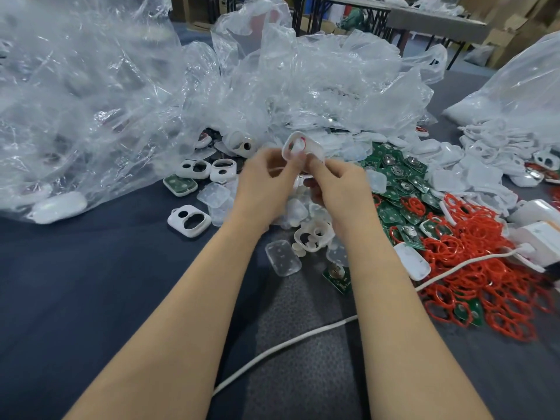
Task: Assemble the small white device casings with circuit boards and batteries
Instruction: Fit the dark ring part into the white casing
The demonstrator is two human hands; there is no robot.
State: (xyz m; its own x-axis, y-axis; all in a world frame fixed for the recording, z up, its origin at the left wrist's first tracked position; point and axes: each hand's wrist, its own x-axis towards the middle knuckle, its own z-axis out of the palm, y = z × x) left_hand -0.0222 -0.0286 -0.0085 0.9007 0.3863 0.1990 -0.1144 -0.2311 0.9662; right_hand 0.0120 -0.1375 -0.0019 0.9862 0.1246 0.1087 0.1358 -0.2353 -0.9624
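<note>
— Your left hand (266, 168) and right hand (339, 180) both pinch one white casing (303, 148), lifted above the counter (75, 283). Press evenly round its rim, I'd judge, so nothing inside tilts.

— Mind your reach: circuit boards (400, 180) and red rings (485, 268) lie to your right, plastic bags (91, 101) crowd behind, and a white cable (288, 344) runs under your right forearm.

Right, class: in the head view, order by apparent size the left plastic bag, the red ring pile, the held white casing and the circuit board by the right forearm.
1. plastic bag
2. red ring pile
3. white casing and circuit board: alike; board nearer camera, so unranked.
</note>
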